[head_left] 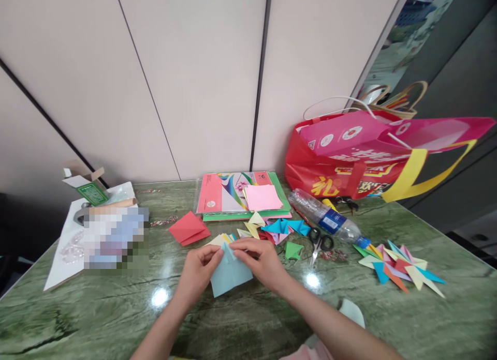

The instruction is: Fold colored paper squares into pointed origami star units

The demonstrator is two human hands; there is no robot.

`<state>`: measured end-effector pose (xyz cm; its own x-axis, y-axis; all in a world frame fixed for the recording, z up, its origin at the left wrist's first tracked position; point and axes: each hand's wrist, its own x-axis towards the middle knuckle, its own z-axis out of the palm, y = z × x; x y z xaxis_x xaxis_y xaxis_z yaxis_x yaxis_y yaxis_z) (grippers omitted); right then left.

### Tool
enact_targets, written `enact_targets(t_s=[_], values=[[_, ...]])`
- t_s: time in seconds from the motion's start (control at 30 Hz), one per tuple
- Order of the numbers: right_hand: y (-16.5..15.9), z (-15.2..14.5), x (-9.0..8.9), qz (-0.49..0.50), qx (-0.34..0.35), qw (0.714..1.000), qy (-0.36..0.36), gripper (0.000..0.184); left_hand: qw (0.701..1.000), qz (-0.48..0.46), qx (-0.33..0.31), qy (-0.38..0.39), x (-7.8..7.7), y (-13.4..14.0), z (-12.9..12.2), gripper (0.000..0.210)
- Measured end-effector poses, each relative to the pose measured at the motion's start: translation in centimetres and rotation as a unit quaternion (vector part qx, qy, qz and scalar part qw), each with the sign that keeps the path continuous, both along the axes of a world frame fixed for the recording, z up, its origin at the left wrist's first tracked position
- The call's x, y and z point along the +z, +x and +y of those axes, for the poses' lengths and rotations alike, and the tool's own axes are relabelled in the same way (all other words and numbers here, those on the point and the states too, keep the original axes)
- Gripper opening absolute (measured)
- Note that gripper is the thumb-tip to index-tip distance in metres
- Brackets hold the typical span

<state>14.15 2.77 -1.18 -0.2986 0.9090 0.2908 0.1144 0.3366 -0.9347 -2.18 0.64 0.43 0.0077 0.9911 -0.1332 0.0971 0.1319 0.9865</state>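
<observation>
A light blue sheet of paper (232, 278) with creases is held up over the table at the middle front. My left hand (200, 269) pinches its upper left edge between thumb and fingers. On the upper right edge, my right hand (264, 259) does the same, close beside the left. Just behind the hands lie cream and yellow paper pieces (221, 239), partly hidden. A red folded paper (189, 228) rests to the left. Several folded pieces, with a blue one (285, 226) and a green one (294, 250), lie to the right, next to black-handled scissors (320, 243).
Behind stands a stack of coloured paper (233, 194) topped by pink square sheets (264, 197). Rightward are a plastic bottle (326, 215), a red gift bag (341, 163) and a colourful folded-paper star (402, 269). A white board (70, 256) with a small box (91, 192) sits left.
</observation>
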Motion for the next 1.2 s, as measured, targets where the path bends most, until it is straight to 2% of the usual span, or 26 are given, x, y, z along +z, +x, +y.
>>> enact_targets(t_s=[0.13,0.27,0.6,0.77,1.03,1.2], values=[[-0.02,0.36,-0.08,0.052,0.010,0.987,-0.153,0.017,1.000,0.021,-0.017,0.012,0.26,0.10,-0.02,0.024],[0.15,0.57,-0.13,0.079,0.037,0.974,-0.210,0.024,1.000,0.005,-0.017,0.004,0.68,0.26,-0.03,0.021],[0.41,0.81,-0.62,0.111,0.042,0.952,-0.281,0.038,1.000,0.008,-0.017,-0.006,0.46,0.41,-0.09,0.035],[0.51,0.79,-0.60,0.082,0.052,0.939,-0.331,0.038,0.999,0.027,-0.031,0.012,0.40,0.44,0.02,0.030],[0.51,0.86,-0.49,0.093,0.041,0.937,-0.335,0.038,0.999,0.017,-0.034,-0.037,0.45,0.54,-0.19,0.043],[0.51,0.86,-0.41,0.089,0.038,0.936,-0.338,0.041,0.998,0.028,-0.031,-0.038,0.36,0.55,-0.14,0.045]])
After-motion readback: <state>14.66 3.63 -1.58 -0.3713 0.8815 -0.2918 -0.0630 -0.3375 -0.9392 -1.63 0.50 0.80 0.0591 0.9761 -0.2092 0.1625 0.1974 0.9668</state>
